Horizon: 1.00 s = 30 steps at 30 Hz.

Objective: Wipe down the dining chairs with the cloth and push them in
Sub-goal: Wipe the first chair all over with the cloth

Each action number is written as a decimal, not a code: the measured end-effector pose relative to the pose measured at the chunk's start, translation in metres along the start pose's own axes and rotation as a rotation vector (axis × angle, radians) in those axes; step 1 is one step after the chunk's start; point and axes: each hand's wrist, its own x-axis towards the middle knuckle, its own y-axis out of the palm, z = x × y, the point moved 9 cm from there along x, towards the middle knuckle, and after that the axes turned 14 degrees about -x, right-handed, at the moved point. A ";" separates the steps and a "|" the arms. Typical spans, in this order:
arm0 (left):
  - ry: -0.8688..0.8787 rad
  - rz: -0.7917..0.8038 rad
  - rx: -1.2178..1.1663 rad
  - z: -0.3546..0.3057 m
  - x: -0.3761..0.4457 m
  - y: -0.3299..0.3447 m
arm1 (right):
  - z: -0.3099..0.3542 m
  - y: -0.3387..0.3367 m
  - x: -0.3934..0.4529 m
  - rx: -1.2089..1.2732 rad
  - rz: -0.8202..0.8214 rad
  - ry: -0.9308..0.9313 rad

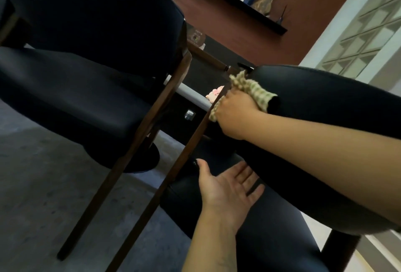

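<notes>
**Cloth at the top edge of the near chair's backrest**

The left hand (227, 187) lies nearest the camera, palm up, fingers straight and spread, holding nothing. It hovers over or rests on the dark seat of the near chair (325, 106); contact cannot be told. Its forearm comes up from the bottom edge of the view.

Above it, the right hand (235, 113) is curled round a bunched checked cloth (249, 89), green and cream, and presses it against the upper end of that chair's black padded backrest, where the padding meets the brown wooden frame. The cloth sticks out above the knuckles and a corner hangs below the hand beside the wooden leg. The right forearm crosses the backrest from the right edge.

To the left stands a second chair (86, 43), dark upholstery on a brown wooden frame, its back leg running just beside the near chair's leg. Between the two chairs a table edge (193, 95) shows, pale, with a small pink object on it, too blurred to name. Beyond, on a reddish-brown wall, a dark shelf (249, 8) carries books, a vase with twigs and small glass pieces. The floor (43, 184) is grey.
</notes>
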 end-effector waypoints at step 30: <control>0.805 -0.717 -0.067 -0.122 -0.052 -0.148 | 0.146 -0.015 0.045 0.482 -0.264 -0.114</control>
